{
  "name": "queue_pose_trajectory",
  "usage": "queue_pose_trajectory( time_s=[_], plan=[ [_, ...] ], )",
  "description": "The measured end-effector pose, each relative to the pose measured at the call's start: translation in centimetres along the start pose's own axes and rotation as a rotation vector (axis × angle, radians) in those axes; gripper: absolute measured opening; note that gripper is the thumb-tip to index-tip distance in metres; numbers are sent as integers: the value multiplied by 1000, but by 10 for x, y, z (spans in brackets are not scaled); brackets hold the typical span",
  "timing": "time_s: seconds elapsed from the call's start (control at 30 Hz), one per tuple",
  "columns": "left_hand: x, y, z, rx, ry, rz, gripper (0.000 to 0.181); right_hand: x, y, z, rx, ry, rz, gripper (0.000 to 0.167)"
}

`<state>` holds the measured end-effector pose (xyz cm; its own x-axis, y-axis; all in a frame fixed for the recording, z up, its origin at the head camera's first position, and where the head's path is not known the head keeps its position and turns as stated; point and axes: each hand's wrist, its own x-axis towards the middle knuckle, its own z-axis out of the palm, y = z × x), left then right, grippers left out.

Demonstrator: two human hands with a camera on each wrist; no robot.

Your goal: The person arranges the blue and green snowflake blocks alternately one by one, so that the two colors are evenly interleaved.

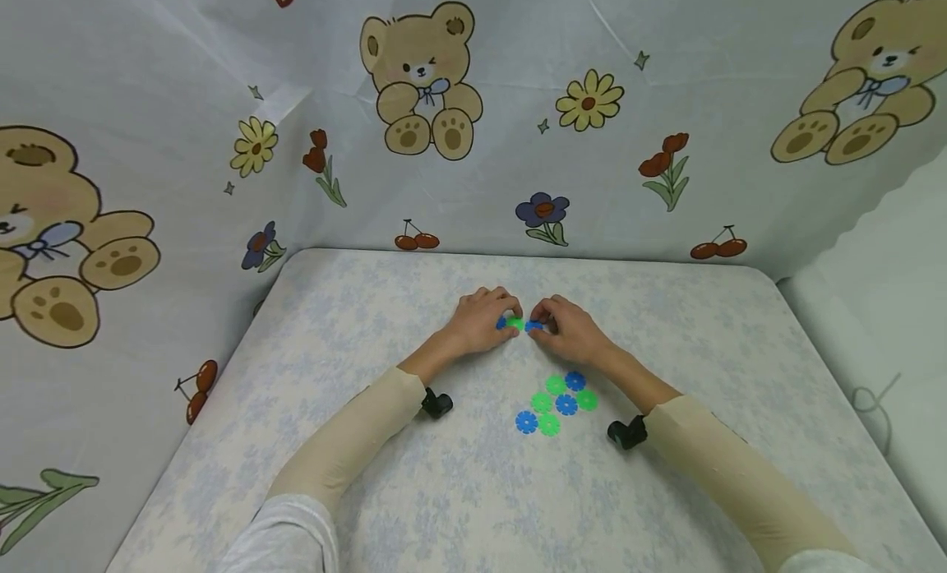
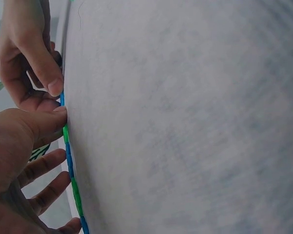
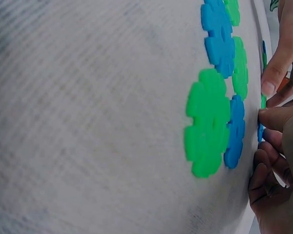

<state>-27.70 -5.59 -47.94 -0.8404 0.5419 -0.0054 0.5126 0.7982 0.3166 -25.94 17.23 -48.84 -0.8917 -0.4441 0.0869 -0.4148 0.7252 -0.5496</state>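
Note:
My left hand (image 1: 479,320) pinches a green notched plastic disc (image 1: 516,323) at the far middle of the table. In the left wrist view this green disc belongs to a row of alternating blue and green discs (image 2: 76,197) seen edge-on, running past my left fingers. Close on its right, my right hand (image 1: 571,332) pinches a blue notched disc (image 1: 533,326) between thumb and fingers. The blue disc's edge is at or very near the green one; whether they interlock I cannot tell. Fingers hide much of the row.
Several loose blue and green discs, among them a green disc (image 1: 549,424) and a blue disc (image 1: 527,422), lie flat nearer than the hands. The pale patterned tabletop (image 1: 459,491) meets a bear-print cloth (image 1: 473,203) behind. A thin cord (image 1: 876,404) hangs at the right.

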Motion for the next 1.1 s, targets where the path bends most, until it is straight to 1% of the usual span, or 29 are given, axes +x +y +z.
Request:
queue_pose_trajectory(
  time_s=[0.27, 0.47, 0.6, 0.67, 0.73, 0.87, 0.97, 1.1],
  plan=[
    [1, -3, 0, 4, -1, 17, 29, 0, 0, 1, 5, 2, 1, 26],
    [3, -4, 1, 1, 10, 27, 29, -6, 3, -3, 65, 9, -14, 34],
    [2, -4, 0, -5, 5, 25, 29, -18, 3, -7, 81, 13, -32, 39],
    [2, -3, -1, -19, 0, 29, 30, -28, 2, -9, 83, 10, -42, 37],
    [3, -2, -1, -32, -3, 30, 29, -39, 0, -12, 82, -9, -51, 31],
    [4, -3, 0, -30, -8, 23, 29, -60, -3, -15, 69, -78, -78, 19],
    [6, -3, 1, -27, -11, 19, 29, -72, -5, -16, 63, -114, -94, 17],
    [6, 1, 1, -43, -18, 27, 31, -81, -6, -16, 58, -125, -94, 18]
  ],
)
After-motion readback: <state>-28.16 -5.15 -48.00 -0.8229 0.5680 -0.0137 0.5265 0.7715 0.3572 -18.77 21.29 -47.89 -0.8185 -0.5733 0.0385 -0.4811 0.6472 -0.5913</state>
